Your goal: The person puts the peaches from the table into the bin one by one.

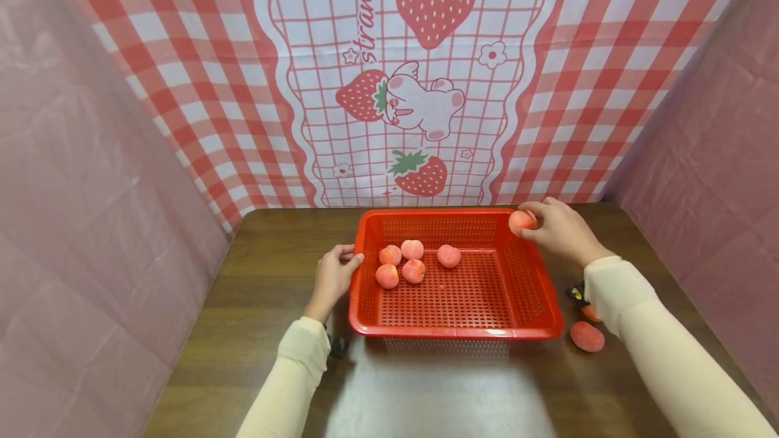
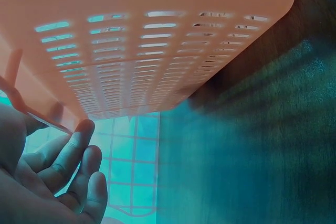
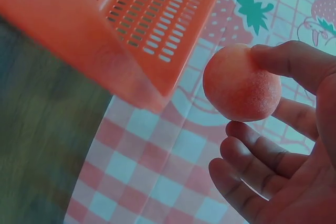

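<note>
A red perforated plastic basket [image 1: 459,334] stands on the table, with several peaches [image 1: 413,271] lying in its left and middle part. At its left side, my left hand [image 1: 331,280] holds the rim between thumb and fingers; in the left wrist view its fingertips [image 2: 84,129] are by the underside of that rim. My right hand [image 1: 564,228] pinches a peach [image 3: 236,85] between thumb and fingers, over the basket's far right corner. The three lower fingers [image 3: 252,174] are apart from the fruit.
Right of the basket, a flat reddish peach [image 1: 587,336] lies on the brown table [image 1: 268,343]. Another fruit [image 1: 590,313] is partly hidden by the right wrist's camera. A strawberry-print cloth [image 1: 420,120] hangs behind, and pink cloths [image 1: 91,188] hang at the sides.
</note>
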### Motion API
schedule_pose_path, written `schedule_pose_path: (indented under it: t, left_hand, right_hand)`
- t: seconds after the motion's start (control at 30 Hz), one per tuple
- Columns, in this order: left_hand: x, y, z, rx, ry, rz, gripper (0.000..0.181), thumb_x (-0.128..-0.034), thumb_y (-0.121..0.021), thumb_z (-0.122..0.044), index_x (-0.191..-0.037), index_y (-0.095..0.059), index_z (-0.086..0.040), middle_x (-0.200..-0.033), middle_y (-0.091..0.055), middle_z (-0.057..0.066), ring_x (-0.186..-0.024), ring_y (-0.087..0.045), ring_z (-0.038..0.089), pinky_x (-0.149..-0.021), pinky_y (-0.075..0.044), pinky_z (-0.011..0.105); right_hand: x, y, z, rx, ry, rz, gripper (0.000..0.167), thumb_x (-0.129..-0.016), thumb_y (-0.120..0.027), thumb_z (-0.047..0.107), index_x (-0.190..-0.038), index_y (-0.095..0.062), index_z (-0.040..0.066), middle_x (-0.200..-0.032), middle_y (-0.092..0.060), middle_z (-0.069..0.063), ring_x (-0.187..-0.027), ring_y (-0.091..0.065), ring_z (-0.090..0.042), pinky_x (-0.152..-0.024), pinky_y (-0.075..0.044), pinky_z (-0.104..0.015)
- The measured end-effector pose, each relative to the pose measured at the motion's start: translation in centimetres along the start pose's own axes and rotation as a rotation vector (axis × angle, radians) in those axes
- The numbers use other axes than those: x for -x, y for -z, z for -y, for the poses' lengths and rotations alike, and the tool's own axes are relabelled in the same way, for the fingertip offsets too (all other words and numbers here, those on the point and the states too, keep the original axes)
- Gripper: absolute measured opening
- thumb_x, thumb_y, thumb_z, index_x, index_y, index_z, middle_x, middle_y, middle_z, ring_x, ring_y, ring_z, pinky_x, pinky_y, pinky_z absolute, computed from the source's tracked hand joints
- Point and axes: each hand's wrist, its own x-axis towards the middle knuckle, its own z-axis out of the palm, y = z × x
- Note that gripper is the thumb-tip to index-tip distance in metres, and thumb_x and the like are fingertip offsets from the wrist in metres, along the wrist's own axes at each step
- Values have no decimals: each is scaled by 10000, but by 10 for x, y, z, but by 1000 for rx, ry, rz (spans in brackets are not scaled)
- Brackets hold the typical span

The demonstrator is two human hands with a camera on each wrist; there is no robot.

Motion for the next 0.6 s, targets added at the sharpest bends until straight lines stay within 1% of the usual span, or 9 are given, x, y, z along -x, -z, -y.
schedule_pose_path:
  t: [0.17,0.4,0.53,0.6]
  left_hand:
    - [-1,0,1,8,-8,2,326,-905,-691,-193,-1177,-674,-13,-1039,-721,174,-985,-673,299,-890,-535,435]
    - [-1,3,0,-3,-8,-2,325,-905,-690,-191,-1177,-672,-13,-1032,-719,173,-971,-670,301,-883,-535,440]
    - [0,2,-1,-13,-5,9,329,-911,-683,-197,-1186,-669,-17,-1036,-717,166,-971,-667,293,-883,-532,436]
    - [1,1,-1,-14,-5,14,329,-913,-681,-200,-1187,-669,-18,-1036,-718,164,-971,-667,289,-882,-531,432]
  right_hand:
    - [-6,-5,6,-9,3,20,515,-862,-719,262,-1291,-589,8,-1115,-602,-226,-965,-563,-358,-845,-462,-569]
    - [-21,-19,12,11,35,36,505,-844,-718,240,-1264,-601,-14,-1048,-599,-209,-880,-552,-315,-779,-464,-501]
    - [-27,-27,15,24,49,51,507,-834,-717,222,-1264,-599,-21,-1068,-613,-223,-904,-560,-325,-796,-469,-511]
    - [-28,-31,16,23,47,59,518,-835,-716,214,-1276,-591,-26,-1114,-617,-237,-946,-572,-344,-824,-473,-524]
